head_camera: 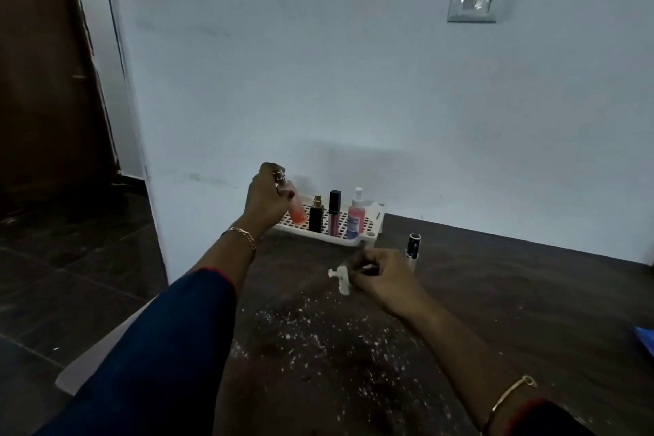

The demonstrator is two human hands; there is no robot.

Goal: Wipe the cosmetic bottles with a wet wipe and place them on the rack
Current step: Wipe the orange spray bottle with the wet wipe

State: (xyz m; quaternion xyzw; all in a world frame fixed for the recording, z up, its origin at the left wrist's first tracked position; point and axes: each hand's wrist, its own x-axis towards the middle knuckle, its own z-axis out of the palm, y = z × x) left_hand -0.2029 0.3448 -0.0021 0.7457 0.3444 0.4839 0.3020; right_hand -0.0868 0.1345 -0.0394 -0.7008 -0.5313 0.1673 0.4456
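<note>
Our left hand (263, 200) fingers closed round tilted orange see-through bottle (294, 203), bottom end over white plastic rack (368, 235). Right hand (384, 278) fingers pinch small white wet wipe (341, 279).

White perforated plastic rack (371, 223) sits on dark floor (495, 294), backed against pale wall (354, 81). In it, left to right: small black gold-capped bottle (315, 217), dark-capped lip gloss tube (333, 214), pink spray bottle (356, 215), all upright. Left hand (263, 200) holds orange-pink tilted bottle (293, 202) over rack's left end. Right hand (380, 280), in front of rack, holds white wet wipe (340, 278). Black-and-white upright bottle (413, 245) on floor, right of rack.
</note>
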